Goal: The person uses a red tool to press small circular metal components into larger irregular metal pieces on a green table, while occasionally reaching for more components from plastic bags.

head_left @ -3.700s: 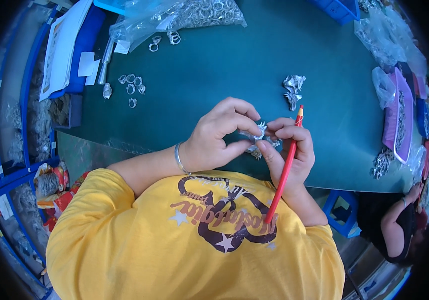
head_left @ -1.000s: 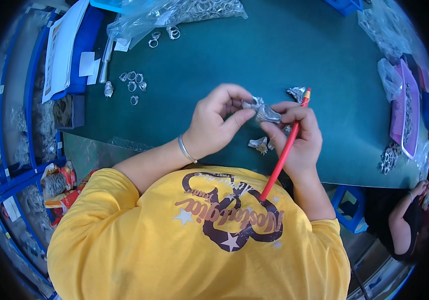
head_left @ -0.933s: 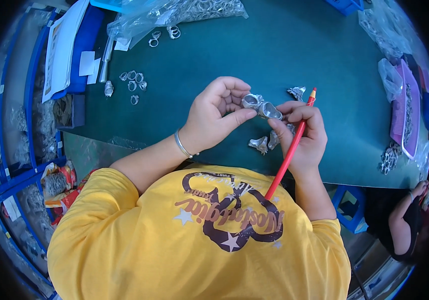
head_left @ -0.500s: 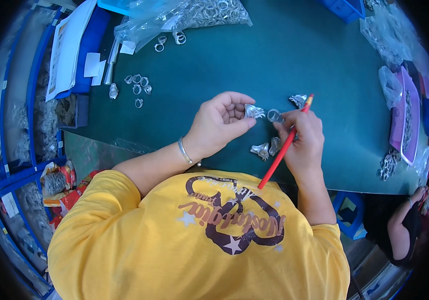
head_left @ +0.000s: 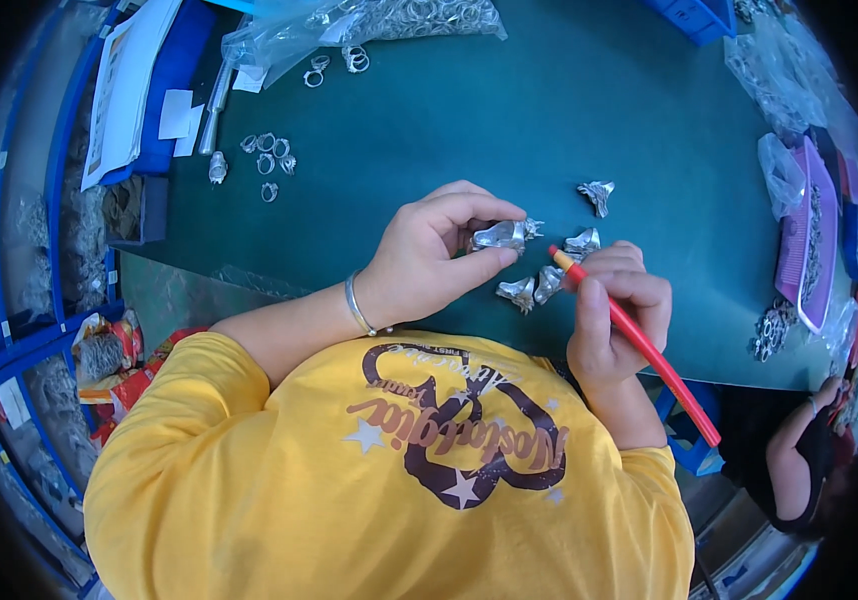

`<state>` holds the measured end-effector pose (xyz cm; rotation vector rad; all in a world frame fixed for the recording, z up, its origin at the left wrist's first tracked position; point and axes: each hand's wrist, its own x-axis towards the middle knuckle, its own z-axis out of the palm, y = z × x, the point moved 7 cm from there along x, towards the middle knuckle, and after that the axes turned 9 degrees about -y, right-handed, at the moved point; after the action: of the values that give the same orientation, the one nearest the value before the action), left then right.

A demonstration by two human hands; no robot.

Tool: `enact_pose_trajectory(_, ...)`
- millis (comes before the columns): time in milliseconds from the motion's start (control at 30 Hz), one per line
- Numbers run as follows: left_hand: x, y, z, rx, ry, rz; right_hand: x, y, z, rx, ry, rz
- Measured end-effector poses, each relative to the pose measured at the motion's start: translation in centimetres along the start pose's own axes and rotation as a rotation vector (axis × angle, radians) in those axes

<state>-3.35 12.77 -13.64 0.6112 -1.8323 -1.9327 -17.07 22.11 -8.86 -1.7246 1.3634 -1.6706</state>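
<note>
In the head view, my only one, the change I notice is on the right. Half a second ago the right hand (head_left: 619, 315) pinched a ring, with the red pencil (head_left: 639, 345) lying across it, pointing away; now its fingertips have let that ring go, and the pencil is swung round. The thumb and fingers close on the pencil, its tip aimed at the left hand (head_left: 419, 255), near but apart. A loose ring (head_left: 583, 242) lies just beyond those right fingers; whether it is the one let go, I cannot tell.

The left hand has the silver ring (head_left: 497, 236), thumb below and index finger above, barely parted around it, its spiky end toward the pencil. It is held over the near part of the green table (head_left: 399, 120).

I judge that the work has gone from handling two rings together to just one, with the pencil brought into a ready position.
</note>
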Motion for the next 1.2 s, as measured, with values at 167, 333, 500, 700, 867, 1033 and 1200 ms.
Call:
enact_pose_trajectory(167, -0.2, 0.2, 0.2, 0.037, -0.018, 0.002, -0.1, -0.7, 1.2, -0.056, -0.092, -0.034)
enact_pose_trajectory(333, -0.4, 0.8, 0.1, 0.228, -0.027, 0.052, -0.1, -0.4, 1.6, -0.072, -0.082, -0.04)
enact_pose_trajectory(500, -0.4, 1.2, 0.4, 0.261, -0.026, 0.091, 0.0, -0.3, 1.6, -0.06, -0.059, -0.03)
enact_pose_trajectory(700, -0.6, 1.9, 0.6, 0.342, -0.047, 0.183, 0.0, -0.2, 1.6, -0.064, -0.049, -0.001)
enact_pose_trajectory(867, -0.5, 2.0, 0.5, 0.199, -0.041, 0.146, -0.9, 1.0, 0.9, -0.036, -0.021, 0.071)
enact_pose_trajectory(1033, -0.6, -1.8, 0.2, -0.52, -0.01, -0.22, -0.6, 0.7, 0.3, -0.026, -0.004, 0.075)
enact_pose_trajectory(1200, -0.8, -1.6, 0.5, -0.597, -0.022, -0.257, -0.9, 0.9, 0.5, 0.02, 0.037, 0.077)
